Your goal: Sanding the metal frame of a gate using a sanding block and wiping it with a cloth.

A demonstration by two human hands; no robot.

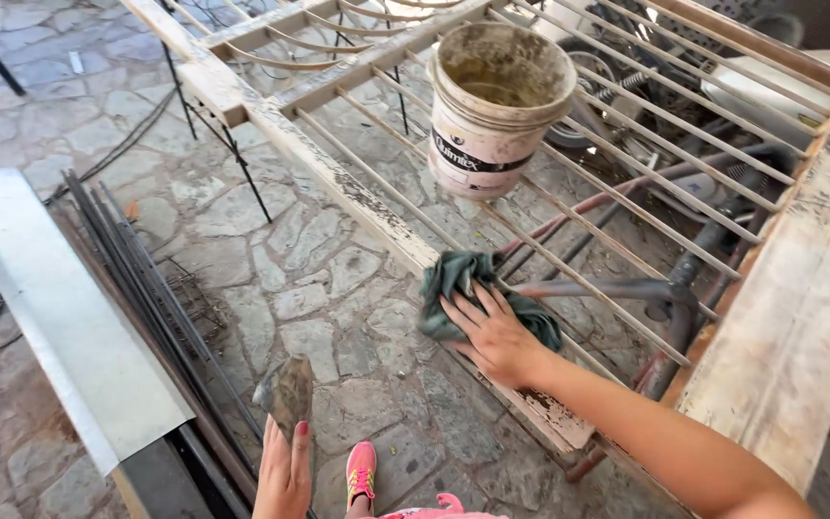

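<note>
Stone paving (319, 279) lies under the barred metal frame (377, 207) we work on. Our green rag (463, 279) rests on its rail, pressed flat by our right hand (497, 336), fingers spread. Behind it, a dirty white bucket (497, 106) stands on the bars, contents unclear. Our left hand (285, 466) grips a worn scraper (290, 392).

Obstacles: thin bars (626, 207) and bucket (498, 106) at twelve o'clock of right hand (494, 336); open stone floor (319, 279) at nine o'clock.
</note>
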